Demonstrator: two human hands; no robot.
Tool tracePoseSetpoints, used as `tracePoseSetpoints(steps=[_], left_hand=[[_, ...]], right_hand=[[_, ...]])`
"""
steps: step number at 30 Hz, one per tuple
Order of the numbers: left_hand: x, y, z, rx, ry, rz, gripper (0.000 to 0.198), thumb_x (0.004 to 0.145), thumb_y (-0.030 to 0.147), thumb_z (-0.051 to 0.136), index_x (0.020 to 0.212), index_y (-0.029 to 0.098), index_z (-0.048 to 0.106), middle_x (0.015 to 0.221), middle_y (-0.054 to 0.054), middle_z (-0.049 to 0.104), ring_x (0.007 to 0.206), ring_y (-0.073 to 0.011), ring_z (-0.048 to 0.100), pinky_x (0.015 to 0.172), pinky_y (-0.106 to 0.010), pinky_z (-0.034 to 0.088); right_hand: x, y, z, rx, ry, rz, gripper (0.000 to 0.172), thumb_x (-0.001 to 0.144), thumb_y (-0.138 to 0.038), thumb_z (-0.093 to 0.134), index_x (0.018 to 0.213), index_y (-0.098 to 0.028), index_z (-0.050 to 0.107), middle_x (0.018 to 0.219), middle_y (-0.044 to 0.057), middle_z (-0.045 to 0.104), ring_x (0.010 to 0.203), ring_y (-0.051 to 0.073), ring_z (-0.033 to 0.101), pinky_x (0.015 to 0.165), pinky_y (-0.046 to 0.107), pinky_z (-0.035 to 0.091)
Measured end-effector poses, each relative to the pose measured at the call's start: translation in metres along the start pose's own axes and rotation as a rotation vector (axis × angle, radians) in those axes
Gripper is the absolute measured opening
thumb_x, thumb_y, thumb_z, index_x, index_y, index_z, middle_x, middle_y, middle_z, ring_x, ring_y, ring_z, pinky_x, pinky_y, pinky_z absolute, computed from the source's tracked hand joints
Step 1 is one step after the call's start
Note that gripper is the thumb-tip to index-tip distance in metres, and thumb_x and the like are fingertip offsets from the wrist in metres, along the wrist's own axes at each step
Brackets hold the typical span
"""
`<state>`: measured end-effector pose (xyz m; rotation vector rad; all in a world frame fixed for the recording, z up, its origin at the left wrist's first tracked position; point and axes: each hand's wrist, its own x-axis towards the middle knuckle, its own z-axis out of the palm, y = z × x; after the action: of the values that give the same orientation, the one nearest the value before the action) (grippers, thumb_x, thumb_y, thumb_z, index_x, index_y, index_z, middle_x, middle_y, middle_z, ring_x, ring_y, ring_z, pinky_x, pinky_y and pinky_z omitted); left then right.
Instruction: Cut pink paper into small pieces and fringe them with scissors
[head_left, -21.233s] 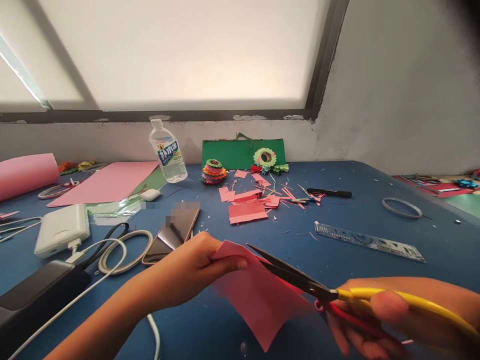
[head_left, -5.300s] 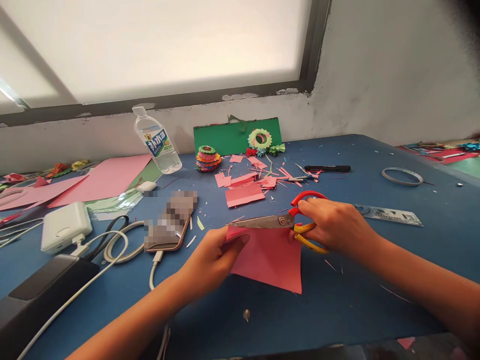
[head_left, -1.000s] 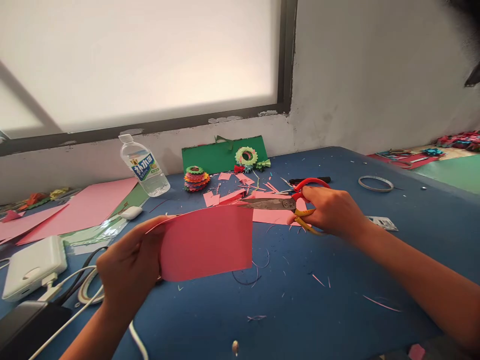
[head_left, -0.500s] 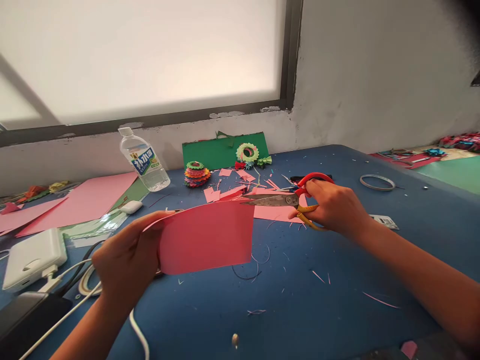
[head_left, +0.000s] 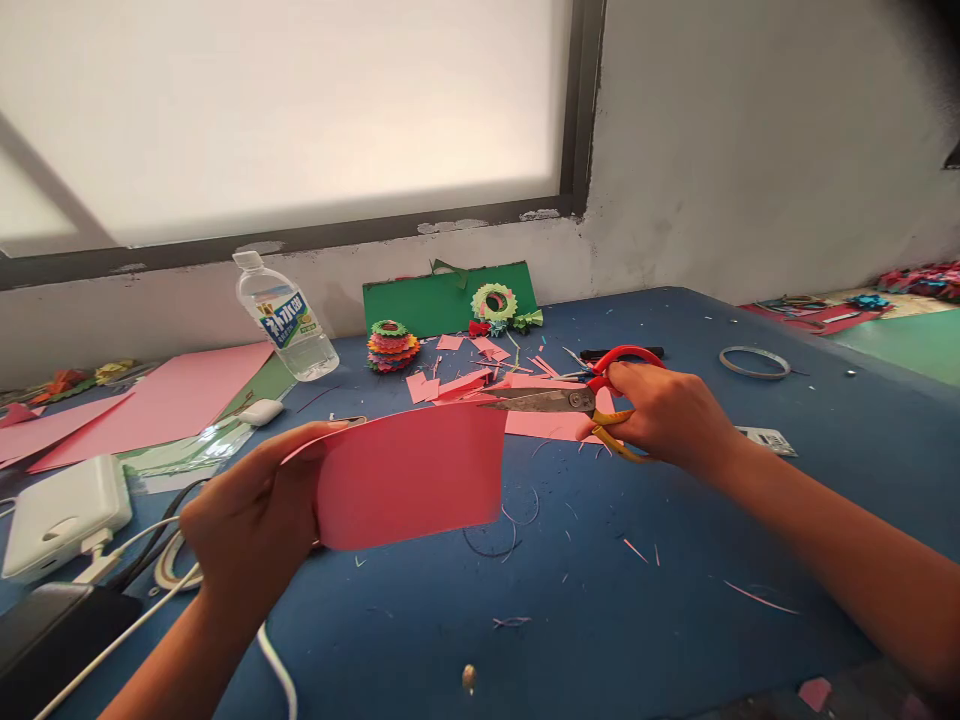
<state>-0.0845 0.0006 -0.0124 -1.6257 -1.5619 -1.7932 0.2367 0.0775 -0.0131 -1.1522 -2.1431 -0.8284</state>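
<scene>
The left hand (head_left: 251,525) is raised off the blue table (head_left: 600,620), forearm coming up from the lower left, wrist bent a little back. Its thumb and fingers are clamped on the left edge of a pink paper sheet (head_left: 416,475), thumb lying along the top of that edge and the other fingers behind it. The sheet stands nearly upright in the air, its face towards the person, clear of the tabletop. The right hand (head_left: 664,420) reaches in from the right with the arm stretched long and low over the table. Its fingers are curled tight through the handles of a pair of scissors (head_left: 562,400), the red loop on top and the yellow one under the palm. The blades lie together and point left, their tip just above the sheet's upper right corner; whether tip and paper touch I cannot tell. Behind the scissors lies a litter of pink scraps (head_left: 465,383). Further back, a green card (head_left: 442,300) leans on the wall, with a stack of paper rosettes (head_left: 391,347) before it and a water bottle (head_left: 283,320) to its left. A white charger (head_left: 64,505) sits near the left wrist, and a tape ring (head_left: 754,361) lies well off to the right.
</scene>
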Motion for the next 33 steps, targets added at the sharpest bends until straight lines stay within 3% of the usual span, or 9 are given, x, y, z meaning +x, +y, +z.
tracePoseSetpoints(steps=[12, 23, 29, 33], left_hand=[[0.0006, 0.0058, -0.0005, -0.005, -0.009, -0.046, 0.016, 0.073, 0.021, 0.055, 0.072, 0.025, 0.071, 0.063, 0.007, 0.069, 0.051, -0.0059, 0.054, 0.044, -0.014, 0.039], [0.0025, 0.0061, -0.0007, 0.049, -0.029, -0.153, 0.017, 0.071, 0.028, 0.054, 0.072, 0.024, 0.071, 0.052, 0.007, 0.061, 0.044, -0.0061, 0.045, 0.039, -0.014, 0.034], [0.0033, 0.0048, -0.0021, 0.1, -0.055, -0.2, 0.021, 0.071, 0.034, 0.055, 0.076, 0.022, 0.071, 0.045, 0.007, 0.055, 0.042, -0.007, 0.04, 0.037, -0.015, 0.032], [0.0036, 0.006, -0.0013, 0.098, -0.093, -0.149, 0.022, 0.073, 0.034, 0.053, 0.078, 0.022, 0.071, 0.051, 0.006, 0.059, 0.045, -0.0072, 0.043, 0.038, -0.015, 0.033]], right_hand=[[-0.0005, -0.0008, 0.0008, -0.021, -0.002, 0.008, 0.054, 0.075, -0.065, 0.035, 0.064, -0.015, 0.053, 0.05, 0.001, 0.054, 0.045, 0.012, 0.05, 0.042, 0.024, 0.025], [-0.0019, -0.0007, 0.0021, -0.045, -0.038, 0.027, 0.042, 0.083, -0.047, 0.032, 0.065, -0.016, 0.054, 0.053, 0.002, 0.055, 0.047, 0.012, 0.05, 0.043, 0.025, 0.022], [0.0003, -0.0005, -0.0002, 0.03, -0.092, 0.099, 0.052, 0.077, -0.064, 0.032, 0.067, -0.016, 0.049, 0.062, 0.004, 0.058, 0.052, 0.015, 0.053, 0.044, 0.024, 0.026], [0.0008, -0.0022, -0.002, 0.064, -0.106, 0.1, 0.055, 0.072, -0.07, 0.035, 0.073, -0.017, 0.05, 0.067, 0.004, 0.059, 0.057, 0.016, 0.055, 0.046, 0.025, 0.03]])
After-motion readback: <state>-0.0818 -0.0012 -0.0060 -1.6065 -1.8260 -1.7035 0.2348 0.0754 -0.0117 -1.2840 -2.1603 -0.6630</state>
